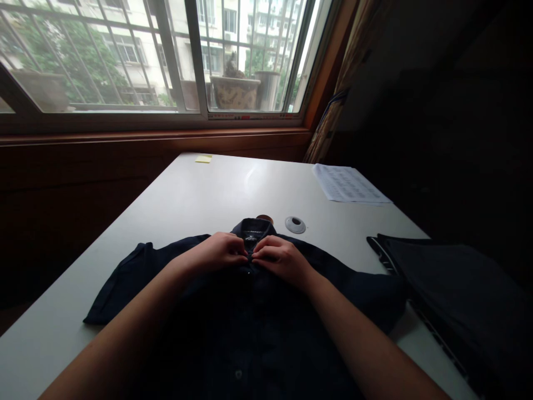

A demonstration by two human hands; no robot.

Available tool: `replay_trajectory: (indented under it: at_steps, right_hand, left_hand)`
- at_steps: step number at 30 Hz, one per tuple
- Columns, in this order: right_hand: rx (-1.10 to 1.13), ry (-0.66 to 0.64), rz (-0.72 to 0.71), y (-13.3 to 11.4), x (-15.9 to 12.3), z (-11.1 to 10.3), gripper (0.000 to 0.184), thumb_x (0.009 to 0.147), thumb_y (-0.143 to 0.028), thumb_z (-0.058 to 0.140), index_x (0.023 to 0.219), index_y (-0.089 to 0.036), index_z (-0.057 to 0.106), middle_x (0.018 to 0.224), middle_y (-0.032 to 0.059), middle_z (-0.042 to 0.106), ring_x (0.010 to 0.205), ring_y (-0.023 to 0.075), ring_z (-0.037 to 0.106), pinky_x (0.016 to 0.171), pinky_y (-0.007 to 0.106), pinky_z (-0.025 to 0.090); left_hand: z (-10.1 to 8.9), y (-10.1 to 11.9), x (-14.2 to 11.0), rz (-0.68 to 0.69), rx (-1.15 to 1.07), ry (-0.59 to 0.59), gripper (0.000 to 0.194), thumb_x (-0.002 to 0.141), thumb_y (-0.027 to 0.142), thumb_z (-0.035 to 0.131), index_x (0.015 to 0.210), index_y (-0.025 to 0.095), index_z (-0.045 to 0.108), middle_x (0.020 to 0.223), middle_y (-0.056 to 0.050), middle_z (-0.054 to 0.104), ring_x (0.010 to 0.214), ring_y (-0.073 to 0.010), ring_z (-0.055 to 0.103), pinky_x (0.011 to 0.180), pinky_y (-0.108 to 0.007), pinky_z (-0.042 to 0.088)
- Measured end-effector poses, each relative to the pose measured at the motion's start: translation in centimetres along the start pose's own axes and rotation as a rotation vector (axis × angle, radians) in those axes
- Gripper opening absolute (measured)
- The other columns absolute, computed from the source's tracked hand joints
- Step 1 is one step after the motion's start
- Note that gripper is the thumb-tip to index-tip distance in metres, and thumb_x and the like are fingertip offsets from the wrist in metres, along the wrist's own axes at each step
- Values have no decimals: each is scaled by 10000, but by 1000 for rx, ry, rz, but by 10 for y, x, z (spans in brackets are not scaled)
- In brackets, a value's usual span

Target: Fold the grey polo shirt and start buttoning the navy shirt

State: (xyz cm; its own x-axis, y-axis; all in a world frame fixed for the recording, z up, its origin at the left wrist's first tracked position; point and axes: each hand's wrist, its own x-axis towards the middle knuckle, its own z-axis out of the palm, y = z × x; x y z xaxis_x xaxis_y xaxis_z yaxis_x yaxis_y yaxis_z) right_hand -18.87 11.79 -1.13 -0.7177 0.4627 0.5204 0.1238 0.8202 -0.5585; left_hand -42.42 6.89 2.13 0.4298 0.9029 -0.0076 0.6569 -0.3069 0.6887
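Observation:
A dark navy short-sleeved shirt (216,333) lies spread on the white table (233,183), front side up, its collar pointing toward the window. Just below the collar, my left hand (222,250) pinches the shirt's front edge. My right hand (283,258) grips the same place from the other side, fingertips nearly meeting the left ones. What sits between the fingertips is too small to make out. A small button shows on the placket under my hands, and another one lower down. The sleeves stretch out to both sides beneath my forearms.
Dark folded clothes (449,289) lie at the table's right edge. Printed sheets (350,183) rest at the back right, and a yellow sticky note (204,159) at the back left. A round grey grommet (295,224) and a brown object (265,218) are beyond the collar.

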Motion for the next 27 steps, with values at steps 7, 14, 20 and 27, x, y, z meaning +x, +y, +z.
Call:
replay_trajectory:
  at_steps: [7, 14, 20, 27]
  right_hand:
    - [-3, -6, -1, -1, 1, 2, 77, 896, -232, 686, 880, -235, 762, 935, 56, 701, 854, 190, 678, 782, 338, 584]
    - [-12, -21, -7, 0, 1, 1, 71, 892, -229, 694, 881, -235, 765, 939, 55, 712, 866, 196, 673, 799, 349, 573]
    - [-21, -32, 24, 1, 2, -1, 54, 872, -232, 719, 914, -240, 753, 938, 51, 719, 900, 211, 659, 845, 374, 553]
    - [-17, -31, 74, 0, 3, -1, 73, 842, -205, 744, 899, -239, 714, 942, 43, 707, 939, 222, 641, 880, 392, 535]
  left_hand:
    - [-2, 8, 0, -127, -30, -20, 319, 839, 470, 661, 1003, 211, 748, 919, -46, 734, 830, -216, 670, 658, -256, 457]
    - [9, 7, 5, -181, -21, 40, 230, 808, 382, 655, 912, 202, 752, 843, -31, 740, 778, -210, 673, 645, -256, 442]
    - [13, 7, 8, -225, -35, 32, 236, 787, 376, 629, 892, 201, 748, 846, -31, 744, 775, -218, 673, 642, -261, 442]
    - [16, 15, 8, -213, 11, 63, 220, 782, 339, 590, 856, 183, 727, 876, -52, 739, 822, -236, 671, 683, -278, 453]
